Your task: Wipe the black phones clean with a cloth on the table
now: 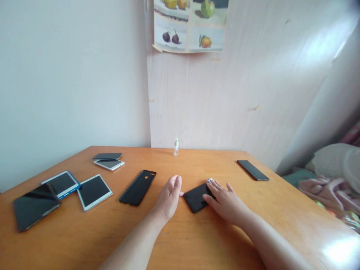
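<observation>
A black phone (pixel 196 197) lies flat on the wooden table in front of me. My right hand (pixel 223 198) rests on its right part, fingers stretched out and thumb apart. Beneath those fingertips, at the phone's far edge, a bit of white material (pixel 209 180) shows, mostly covered; I cannot tell whether it is a cloth or a tissue. At the phone's left edge is my left hand (pixel 170 197), its fingers curled together and thumb up. One fingertip seems to touch the phone's corner. Left of that hand lies an empty black phone case (pixel 138 187) with a camera cut-out.
Toward the left lie a white phone (pixel 94 191), a blue-edged phone (pixel 62 183) and a glossy black device (pixel 36 207) overlapping it. Farther back, a dark phone (pixel 107 155) overlaps a white one (pixel 109 164). A small bottle (pixel 176 147) stands by the wall; another black phone (pixel 252 170) lies right.
</observation>
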`<state>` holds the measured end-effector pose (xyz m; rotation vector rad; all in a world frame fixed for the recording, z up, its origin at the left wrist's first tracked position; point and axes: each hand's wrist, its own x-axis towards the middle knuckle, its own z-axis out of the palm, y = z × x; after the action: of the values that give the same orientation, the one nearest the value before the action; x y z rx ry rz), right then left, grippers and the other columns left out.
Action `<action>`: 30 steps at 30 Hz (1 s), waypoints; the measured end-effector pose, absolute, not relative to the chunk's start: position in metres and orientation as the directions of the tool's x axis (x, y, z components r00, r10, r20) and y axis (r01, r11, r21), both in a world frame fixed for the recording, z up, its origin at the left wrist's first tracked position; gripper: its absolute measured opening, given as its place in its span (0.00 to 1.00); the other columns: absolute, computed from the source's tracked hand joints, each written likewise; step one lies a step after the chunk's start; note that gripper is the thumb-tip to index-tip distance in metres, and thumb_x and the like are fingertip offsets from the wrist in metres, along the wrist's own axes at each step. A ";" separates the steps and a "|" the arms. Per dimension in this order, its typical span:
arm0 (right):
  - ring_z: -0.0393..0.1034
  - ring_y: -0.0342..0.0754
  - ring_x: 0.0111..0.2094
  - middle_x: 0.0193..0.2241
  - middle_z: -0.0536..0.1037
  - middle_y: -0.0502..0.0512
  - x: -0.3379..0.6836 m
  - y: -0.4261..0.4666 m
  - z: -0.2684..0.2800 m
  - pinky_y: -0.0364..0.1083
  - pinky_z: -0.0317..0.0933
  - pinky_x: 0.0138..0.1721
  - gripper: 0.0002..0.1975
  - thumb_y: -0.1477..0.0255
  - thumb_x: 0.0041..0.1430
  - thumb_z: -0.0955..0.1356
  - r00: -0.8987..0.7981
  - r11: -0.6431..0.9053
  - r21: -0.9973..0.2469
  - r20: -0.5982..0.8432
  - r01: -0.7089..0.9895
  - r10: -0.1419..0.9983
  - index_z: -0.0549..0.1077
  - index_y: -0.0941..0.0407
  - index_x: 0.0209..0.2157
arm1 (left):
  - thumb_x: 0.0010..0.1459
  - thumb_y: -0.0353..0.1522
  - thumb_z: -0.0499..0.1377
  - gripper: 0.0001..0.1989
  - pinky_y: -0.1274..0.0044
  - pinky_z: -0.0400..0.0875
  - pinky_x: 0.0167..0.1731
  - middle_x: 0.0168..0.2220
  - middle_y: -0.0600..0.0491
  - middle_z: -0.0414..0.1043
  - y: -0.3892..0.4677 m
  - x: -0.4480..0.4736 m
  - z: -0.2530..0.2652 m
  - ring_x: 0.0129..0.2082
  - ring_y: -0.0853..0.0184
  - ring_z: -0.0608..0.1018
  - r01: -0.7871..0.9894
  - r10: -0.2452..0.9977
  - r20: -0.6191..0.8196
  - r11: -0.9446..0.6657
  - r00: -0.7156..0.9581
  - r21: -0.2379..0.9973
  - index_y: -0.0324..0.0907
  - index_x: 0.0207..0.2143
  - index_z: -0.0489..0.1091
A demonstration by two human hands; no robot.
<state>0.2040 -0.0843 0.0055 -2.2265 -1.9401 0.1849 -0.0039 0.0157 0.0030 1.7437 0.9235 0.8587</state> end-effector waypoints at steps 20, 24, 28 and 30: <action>0.42 0.58 0.68 0.66 0.52 0.66 0.206 -0.083 0.005 0.66 0.32 0.64 0.37 0.51 0.65 0.55 0.159 -0.149 -0.218 0.028 0.964 0.987 0.53 0.60 0.66 | 0.63 0.55 0.41 0.31 0.69 0.69 0.44 0.47 0.46 0.74 0.013 -0.004 0.005 0.38 0.60 0.81 0.215 0.876 0.144 -0.268 0.461 0.939 0.41 0.50 0.65; 0.39 0.55 0.68 0.68 0.49 0.59 0.168 -0.098 0.023 0.61 0.30 0.66 0.38 0.48 0.63 0.58 -0.170 0.165 -0.298 0.009 0.940 0.985 0.49 0.54 0.68 | 0.63 0.55 0.42 0.32 0.70 0.70 0.44 0.47 0.46 0.75 0.013 -0.003 0.005 0.37 0.61 0.81 0.183 0.880 0.154 -0.259 0.449 0.949 0.41 0.52 0.65; 0.40 0.55 0.68 0.68 0.47 0.57 0.157 -0.100 0.026 0.61 0.29 0.66 0.37 0.49 0.64 0.57 -0.257 0.238 -0.340 -0.010 0.910 0.966 0.46 0.51 0.68 | 0.63 0.55 0.42 0.32 0.70 0.70 0.45 0.48 0.45 0.74 0.013 -0.004 0.006 0.37 0.61 0.81 0.182 0.881 0.148 -0.253 0.450 0.950 0.41 0.53 0.64; 0.40 0.56 0.68 0.67 0.50 0.59 0.173 -0.094 0.019 0.63 0.29 0.66 0.35 0.50 0.65 0.56 -0.101 0.098 -0.292 0.002 0.951 0.995 0.50 0.53 0.67 | 0.63 0.55 0.42 0.32 0.70 0.70 0.45 0.48 0.45 0.74 0.013 -0.004 0.006 0.37 0.61 0.81 0.193 0.878 0.149 -0.261 0.455 0.946 0.41 0.53 0.64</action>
<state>0.1727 -0.0939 0.0185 -1.9594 -2.1701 0.3220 -0.0038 0.0131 0.0064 1.7302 0.9241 0.8793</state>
